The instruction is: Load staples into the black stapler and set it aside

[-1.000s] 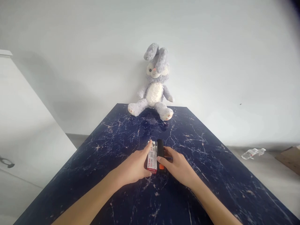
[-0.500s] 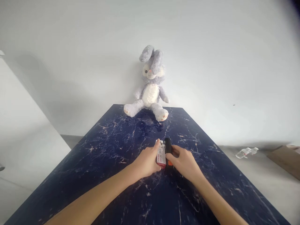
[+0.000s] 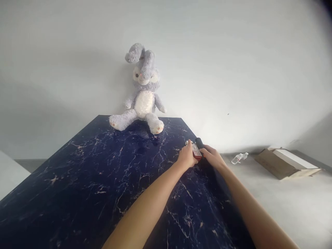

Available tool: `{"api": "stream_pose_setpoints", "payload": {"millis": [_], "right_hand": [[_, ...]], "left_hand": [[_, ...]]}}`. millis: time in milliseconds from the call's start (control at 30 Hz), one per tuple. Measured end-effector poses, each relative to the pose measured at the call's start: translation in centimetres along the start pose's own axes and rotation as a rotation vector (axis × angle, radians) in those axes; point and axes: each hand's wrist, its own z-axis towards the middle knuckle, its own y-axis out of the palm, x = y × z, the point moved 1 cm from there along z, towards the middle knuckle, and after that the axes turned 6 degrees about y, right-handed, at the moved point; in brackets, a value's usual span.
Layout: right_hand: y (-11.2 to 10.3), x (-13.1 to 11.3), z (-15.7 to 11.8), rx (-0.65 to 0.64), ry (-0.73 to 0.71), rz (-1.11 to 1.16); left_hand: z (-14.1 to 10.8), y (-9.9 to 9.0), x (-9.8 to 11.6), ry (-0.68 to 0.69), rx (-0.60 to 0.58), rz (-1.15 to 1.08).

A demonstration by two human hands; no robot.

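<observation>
My left hand (image 3: 186, 155) is closed around a small red-and-white box (image 3: 196, 151) with print on its face. Close beside it, my right hand (image 3: 213, 156) grips a black, rod-like object (image 3: 199, 142); its exact kind is not clear, and its lower part is hidden by my fingers. Box and black object are side by side, near the right edge of the dark blue marbled table (image 3: 103, 173). Whether they rest on the tabletop or are held just above it, I cannot tell.
A grey-and-white plush rabbit (image 3: 144, 103) sits at the table's far end against the pale wall. On the floor to the right lie clear plastic bottles (image 3: 237, 158) and an open cardboard box (image 3: 280, 164).
Both hands, with the box and the black object, have moved right and away from me, towards the table's right edge. The view has turned right, showing more of the cardboard box.
</observation>
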Motion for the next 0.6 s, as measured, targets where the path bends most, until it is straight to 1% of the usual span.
{"api": "stream_pose_setpoints", "payload": {"millis": [67,133,200,233,267,300,333,400,433,500,533,600], "right_hand": [[0.0,0.0,-1.1,0.112,0.018,0.038],[0.2,-1.1,-2.6,0.248,0.02,0.063],[0.8,-3.5,-4.4,0.345,-0.05,0.08],[1.4,-5.1,-5.3,0.364,-0.125,0.091],[2.3,-6.8,-6.3,0.335,-0.215,0.102],[3.5,-8.6,-7.4,0.248,-0.308,0.11],[4.9,-10.3,-8.5,0.124,-0.404,0.108],[8.0,-13.1,-11.1,-0.151,-0.565,-0.002],[9.4,-13.9,-12.4,-0.226,-0.603,-0.096],[11.6,-14.6,-14.6,-0.294,-0.624,-0.259],[12.3,-14.5,-15.4,-0.314,-0.629,-0.317],[12.6,-13.9,-16.1,-0.371,-0.627,-0.376]], "left_hand": [[-1.8,-0.5,-0.3,0.01,0.044,-0.002],[-4.7,-1.9,-1.2,0.03,0.098,0.004],[-8.3,-4.2,-2.7,0.066,0.149,0.026],[-10.2,-5.5,-3.5,0.103,0.167,0.042],[-12.2,-6.9,-4.4,0.174,0.187,0.086],[-14.2,-8.3,-5.3,0.22,0.196,0.127],[-16.1,-9.6,-6.3,0.233,0.201,0.163],[-19.6,-12.0,-8.3,0.197,0.211,0.233],[-21.2,-13.0,-9.2,0.169,0.195,0.27],[-23.6,-14.5,-11.0,0.087,0.164,0.354],[-24.5,-15.0,-11.7,0.043,0.126,0.381],[-25.4,-15.7,-12.9,-0.012,0.056,0.411]]}}
